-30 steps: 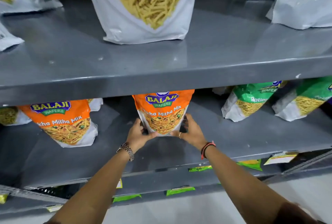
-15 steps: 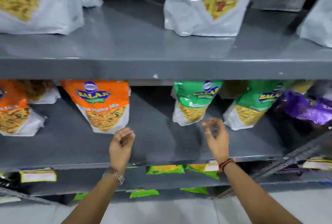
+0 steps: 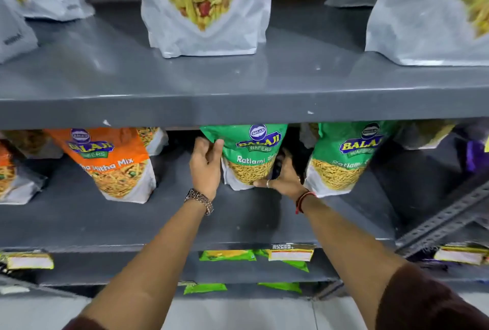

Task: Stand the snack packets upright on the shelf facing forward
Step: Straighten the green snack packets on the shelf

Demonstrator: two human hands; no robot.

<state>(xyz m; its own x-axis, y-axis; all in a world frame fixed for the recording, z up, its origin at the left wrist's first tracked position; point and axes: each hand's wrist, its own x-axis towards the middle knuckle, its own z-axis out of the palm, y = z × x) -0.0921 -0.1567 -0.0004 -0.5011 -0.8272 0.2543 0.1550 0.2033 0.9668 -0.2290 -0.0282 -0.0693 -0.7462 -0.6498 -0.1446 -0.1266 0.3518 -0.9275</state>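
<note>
A green Balaji Ratlami Sev packet [image 3: 248, 155] stands upright on the grey middle shelf [image 3: 238, 223], label toward me. My left hand [image 3: 205, 168] grips its left edge, fingers curled over the upper corner. My right hand [image 3: 284, 180] holds its lower right side, fingers reaching behind the packet. A second green packet [image 3: 344, 157] stands just to the right, tilted slightly. An orange Mitha Mix packet [image 3: 113, 163] leans to the left of my hands.
The upper shelf [image 3: 238, 102] overhangs the packets' tops and carries large white snack bags [image 3: 203, 9]. A purple packet [image 3: 476, 155] lies at far right by a slotted metal upright [image 3: 444, 221]. Price tags [image 3: 291, 253] and green packets [image 3: 227, 255] sit below.
My hands let go of the orange packet, moved right with my view, and closed on the green Ratlami Sev packet from both sides.
</note>
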